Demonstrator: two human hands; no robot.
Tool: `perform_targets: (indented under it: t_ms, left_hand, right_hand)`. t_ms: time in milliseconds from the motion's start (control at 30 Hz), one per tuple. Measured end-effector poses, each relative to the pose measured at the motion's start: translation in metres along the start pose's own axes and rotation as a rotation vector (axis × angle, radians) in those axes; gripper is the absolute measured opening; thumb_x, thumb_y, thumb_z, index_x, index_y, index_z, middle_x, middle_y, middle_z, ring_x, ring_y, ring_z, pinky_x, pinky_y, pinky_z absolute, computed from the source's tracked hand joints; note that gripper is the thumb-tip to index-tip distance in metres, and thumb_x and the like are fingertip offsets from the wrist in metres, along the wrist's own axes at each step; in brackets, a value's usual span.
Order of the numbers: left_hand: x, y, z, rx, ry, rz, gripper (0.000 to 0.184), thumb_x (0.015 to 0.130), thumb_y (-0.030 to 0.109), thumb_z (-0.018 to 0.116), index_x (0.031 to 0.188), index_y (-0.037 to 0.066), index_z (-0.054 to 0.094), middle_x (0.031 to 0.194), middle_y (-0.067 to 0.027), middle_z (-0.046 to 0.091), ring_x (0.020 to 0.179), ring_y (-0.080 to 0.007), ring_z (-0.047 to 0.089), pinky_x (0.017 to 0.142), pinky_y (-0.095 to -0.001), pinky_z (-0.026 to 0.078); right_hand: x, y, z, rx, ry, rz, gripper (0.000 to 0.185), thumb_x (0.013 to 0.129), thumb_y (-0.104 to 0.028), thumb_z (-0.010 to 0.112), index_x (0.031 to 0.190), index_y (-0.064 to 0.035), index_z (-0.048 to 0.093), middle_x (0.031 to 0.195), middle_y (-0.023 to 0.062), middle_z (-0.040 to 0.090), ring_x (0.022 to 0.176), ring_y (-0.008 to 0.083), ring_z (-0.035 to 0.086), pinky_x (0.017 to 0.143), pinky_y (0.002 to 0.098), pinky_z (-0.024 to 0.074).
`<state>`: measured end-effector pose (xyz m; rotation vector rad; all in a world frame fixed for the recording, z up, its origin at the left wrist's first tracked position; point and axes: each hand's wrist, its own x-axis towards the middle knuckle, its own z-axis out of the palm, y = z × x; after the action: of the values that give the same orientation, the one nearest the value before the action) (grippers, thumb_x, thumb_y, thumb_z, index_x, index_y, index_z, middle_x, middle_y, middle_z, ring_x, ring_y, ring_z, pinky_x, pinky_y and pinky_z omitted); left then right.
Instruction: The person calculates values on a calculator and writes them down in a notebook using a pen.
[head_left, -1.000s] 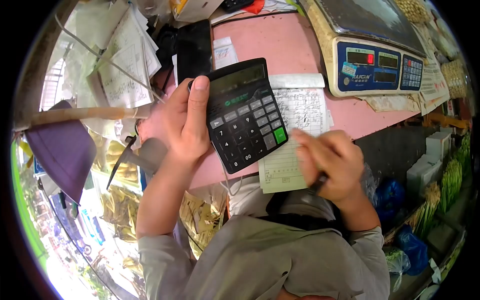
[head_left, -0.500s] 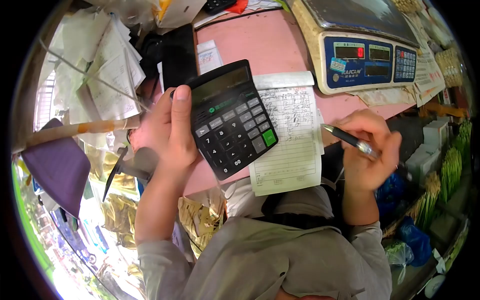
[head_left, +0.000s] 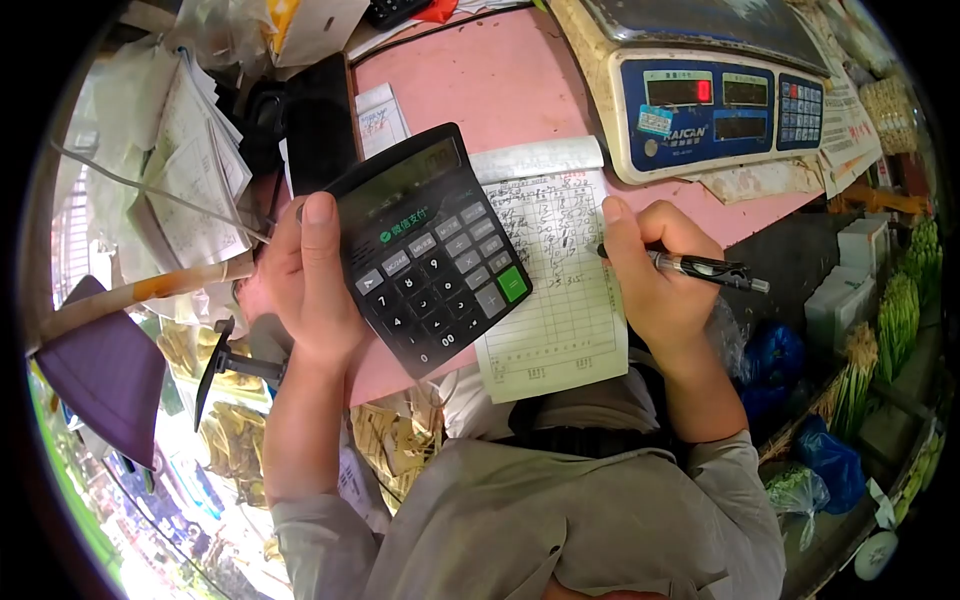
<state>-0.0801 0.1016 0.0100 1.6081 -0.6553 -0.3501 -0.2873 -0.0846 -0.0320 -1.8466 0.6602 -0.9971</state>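
Note:
My left hand [head_left: 315,285] grips a black calculator [head_left: 440,270] by its left side, the thumb resting on the front near the display. The calculator is tilted and covers part of the pad's left side. Closed around a black pen [head_left: 712,268], my right hand [head_left: 665,280] sits at the right edge of a receipt pad [head_left: 555,345]. Handwritten rows of figures fill the pad's upper half; ruled lines show below. The pad lies at the front edge of the pink table [head_left: 480,75], overhanging it.
A weighing scale [head_left: 715,110] with a red zero stands at the back right. Papers [head_left: 200,160] hang at the left above a purple fan-shaped piece [head_left: 105,375]. A black flat object [head_left: 322,125] lies behind the calculator. Green vegetables [head_left: 905,300] and blue bags [head_left: 830,460] are at the right.
My right hand has moved left to the pad's edge, and the pen has turned in its fingers. The calculator, still in my left hand, appears slightly left and lower as the view shifts.

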Motion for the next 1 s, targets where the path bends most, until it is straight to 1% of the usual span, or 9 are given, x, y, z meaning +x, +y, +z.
perform_targets:
  t_ms: [100,200,267,400,600,700,833,900,1000]
  left_hand:
    - [0.001,-0.005,-0.004,0.025,-0.041,0.038,0.047,0.118,0.035,0.053,0.099,-0.002,0.073,0.087,-0.0019,0.071,0.075,-0.0065,0.06,0.069,-0.0234,0.048]
    - [0.001,-0.002,0.005,0.015,0.044,0.013,0.047,0.118,0.033,0.052,0.094,-0.003,0.073,0.083,-0.0011,0.069,0.073,-0.007,0.058,0.067,-0.0253,0.047]
    - [0.003,-0.015,-0.015,0.203,-0.071,0.092,0.054,0.119,0.037,0.044,0.117,-0.008,0.073,0.095,-0.0091,0.077,0.078,-0.0106,0.068,0.071,-0.0228,0.052]
    - [0.003,-0.013,-0.014,0.19,-0.082,0.071,0.053,0.119,0.037,0.045,0.118,-0.008,0.073,0.096,-0.0096,0.077,0.08,-0.011,0.069,0.072,-0.0223,0.052]
    - [0.003,-0.007,-0.008,0.096,-0.047,-0.007,0.052,0.118,0.037,0.047,0.12,-0.008,0.072,0.095,-0.011,0.077,0.08,-0.0136,0.071,0.074,-0.0244,0.056]
    - [0.011,0.009,-0.001,-0.352,0.137,-0.337,0.047,0.115,0.036,0.05,0.109,-0.004,0.074,0.097,-0.0124,0.078,0.081,-0.0169,0.074,0.077,-0.0293,0.06]
    - [0.014,0.007,-0.001,-0.384,0.152,-0.303,0.049,0.116,0.038,0.049,0.115,-0.005,0.073,0.1,-0.0139,0.078,0.08,-0.0177,0.075,0.076,-0.0293,0.06]
    - [0.012,0.007,0.0,-0.338,0.123,-0.277,0.05,0.116,0.039,0.051,0.117,-0.006,0.072,0.101,-0.0142,0.078,0.081,-0.0175,0.075,0.075,-0.0288,0.06]
    - [0.009,0.006,-0.002,-0.266,0.088,-0.232,0.052,0.116,0.041,0.053,0.12,-0.007,0.071,0.103,-0.0146,0.078,0.082,-0.0172,0.075,0.074,-0.0279,0.06]
  right_hand:
    - [0.0,-0.001,0.001,-0.034,-0.021,-0.012,0.037,0.094,-0.003,0.083,0.068,-0.0005,0.057,0.058,0.0016,0.05,0.055,0.0062,0.041,0.049,0.0284,0.0334]
    - [0.0,-0.002,0.0,-0.03,-0.026,0.006,0.038,0.094,-0.002,0.082,0.067,-0.0009,0.055,0.059,0.0016,0.049,0.055,0.0069,0.04,0.049,0.0288,0.0328]
    - [-0.001,0.0,0.001,-0.062,-0.006,-0.003,0.039,0.094,-0.001,0.082,0.067,-0.0007,0.054,0.059,0.0014,0.048,0.055,0.0069,0.04,0.05,0.0289,0.0326]
    - [0.0,0.002,-0.001,-0.041,-0.015,-0.03,0.038,0.096,0.0,0.078,0.067,-0.0008,0.053,0.059,0.0017,0.047,0.055,0.0071,0.04,0.05,0.0291,0.0327]
    - [0.0,0.002,-0.001,-0.051,0.004,-0.049,0.037,0.095,0.001,0.077,0.066,-0.001,0.054,0.059,-0.0005,0.046,0.056,0.0059,0.04,0.05,0.0288,0.0321]
    - [-0.001,0.002,0.001,0.004,0.043,0.037,0.038,0.095,0.002,0.076,0.065,-0.0016,0.052,0.059,-0.001,0.047,0.056,0.0053,0.04,0.05,0.0287,0.0313]
    - [-0.001,0.002,-0.001,-0.049,0.025,-0.025,0.039,0.098,0.0,0.076,0.066,-0.0027,0.053,0.059,-0.002,0.049,0.056,0.0043,0.04,0.05,0.028,0.0309]
    - [0.0,0.001,-0.001,0.122,0.17,0.011,0.038,0.102,-0.004,0.075,0.07,-0.0034,0.055,0.061,-0.0032,0.053,0.056,0.003,0.042,0.05,0.0265,0.0322]
    - [-0.002,-0.006,0.003,0.251,0.19,0.097,0.037,0.105,-0.008,0.075,0.073,-0.0027,0.058,0.063,-0.0034,0.056,0.058,0.0019,0.045,0.053,0.0243,0.0353]
